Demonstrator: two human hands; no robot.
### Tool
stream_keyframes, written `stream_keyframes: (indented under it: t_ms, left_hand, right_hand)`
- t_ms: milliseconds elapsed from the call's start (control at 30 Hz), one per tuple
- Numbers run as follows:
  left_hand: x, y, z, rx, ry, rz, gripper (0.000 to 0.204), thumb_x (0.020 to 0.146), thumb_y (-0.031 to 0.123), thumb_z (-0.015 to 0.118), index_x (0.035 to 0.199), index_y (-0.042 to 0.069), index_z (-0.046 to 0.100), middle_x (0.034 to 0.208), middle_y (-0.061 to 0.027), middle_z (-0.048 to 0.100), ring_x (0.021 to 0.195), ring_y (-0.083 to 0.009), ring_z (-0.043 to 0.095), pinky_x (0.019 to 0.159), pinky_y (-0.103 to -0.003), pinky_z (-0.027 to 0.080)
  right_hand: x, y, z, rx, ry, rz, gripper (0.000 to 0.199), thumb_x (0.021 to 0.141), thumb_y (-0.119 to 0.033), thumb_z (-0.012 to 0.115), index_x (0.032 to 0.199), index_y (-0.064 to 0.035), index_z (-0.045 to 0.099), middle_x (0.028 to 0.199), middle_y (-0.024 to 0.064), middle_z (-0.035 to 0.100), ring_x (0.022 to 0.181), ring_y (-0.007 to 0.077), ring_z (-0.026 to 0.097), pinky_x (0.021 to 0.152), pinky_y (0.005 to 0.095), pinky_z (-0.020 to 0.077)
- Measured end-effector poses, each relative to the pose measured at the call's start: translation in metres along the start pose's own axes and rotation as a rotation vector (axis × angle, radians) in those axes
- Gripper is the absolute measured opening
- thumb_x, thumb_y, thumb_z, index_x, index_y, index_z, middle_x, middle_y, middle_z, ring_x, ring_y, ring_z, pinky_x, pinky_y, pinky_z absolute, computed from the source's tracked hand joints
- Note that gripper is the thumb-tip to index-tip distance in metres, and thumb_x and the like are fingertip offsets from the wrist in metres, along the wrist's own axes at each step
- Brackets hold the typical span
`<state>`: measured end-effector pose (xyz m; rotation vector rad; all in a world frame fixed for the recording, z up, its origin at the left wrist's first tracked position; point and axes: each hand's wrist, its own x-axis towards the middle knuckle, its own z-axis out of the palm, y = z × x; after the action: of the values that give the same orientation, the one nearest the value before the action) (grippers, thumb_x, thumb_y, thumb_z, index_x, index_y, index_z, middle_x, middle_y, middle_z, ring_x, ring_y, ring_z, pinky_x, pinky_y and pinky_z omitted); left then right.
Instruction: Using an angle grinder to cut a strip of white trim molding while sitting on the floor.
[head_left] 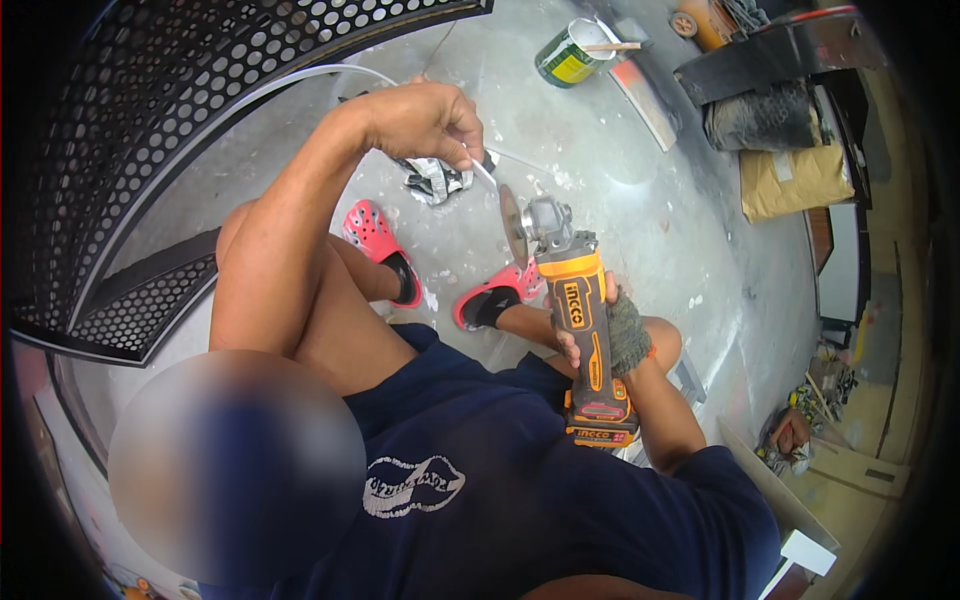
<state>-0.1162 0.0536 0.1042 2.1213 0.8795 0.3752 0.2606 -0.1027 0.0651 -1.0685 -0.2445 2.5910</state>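
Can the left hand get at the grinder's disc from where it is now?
Probably yes: the left hand holds a thin white rod just left of the disc, with nothing between them.

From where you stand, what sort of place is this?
Probably a metal workshop: the right hand grips a cordless angle grinder, perforated black metal panels stand beside, and an open paint can sits on the dusty concrete floor.

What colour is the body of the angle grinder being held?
Orange and black angle grinder, seen in the head view.
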Motion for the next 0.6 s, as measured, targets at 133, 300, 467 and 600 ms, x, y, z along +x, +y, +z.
stream_keyframes:
  t_ms: [133,300,467,600]
  left_hand:
    - [0.002,0.001,0.001,-0.017,-0.019,-0.022,0.015,0.078,0.020,0.076,0.092,0.015,0.076,0.080,0.0000,0.073,0.076,-0.0130,0.066,0.076,-0.030,0.047]
    - [0.004,0.011,-0.004,-0.093,-0.082,-0.110,0.013,0.080,0.016,0.076,0.090,0.008,0.074,0.084,-0.0016,0.066,0.080,-0.0143,0.062,0.079,-0.030,0.047]
    - [0.004,0.012,-0.009,-0.146,-0.063,-0.094,0.014,0.082,0.016,0.074,0.091,0.006,0.074,0.084,-0.0021,0.066,0.079,-0.0131,0.062,0.075,-0.029,0.048]
    - [0.005,0.000,-0.004,-0.273,0.018,-0.038,0.017,0.086,0.018,0.072,0.092,0.002,0.072,0.083,-0.0031,0.067,0.078,-0.0114,0.060,0.074,-0.028,0.048]
  right_hand:
    - [-0.001,-0.001,0.000,-0.080,-0.018,-0.020,0.105,0.075,-0.086,0.043,0.136,0.0000,0.043,0.080,0.0177,0.063,0.059,0.0269,0.064,0.054,0.0387,0.0551]
    - [-0.003,-0.004,0.005,-0.121,0.011,0.002,0.106,0.074,-0.086,0.043,0.135,-0.0004,0.043,0.079,0.0172,0.063,0.058,0.0263,0.063,0.053,0.0386,0.0545]
    - [-0.011,0.005,0.015,0.098,-0.029,-0.048,0.083,0.078,-0.058,0.057,0.125,0.0096,0.045,0.079,0.0288,0.059,0.059,0.0366,0.064,0.053,0.0449,0.0567]
    - [-0.018,0.006,0.026,-0.058,0.046,-0.132,0.097,0.075,-0.081,0.048,0.119,0.0058,0.048,0.072,0.0202,0.058,0.054,0.0275,0.061,0.049,0.0374,0.0549]
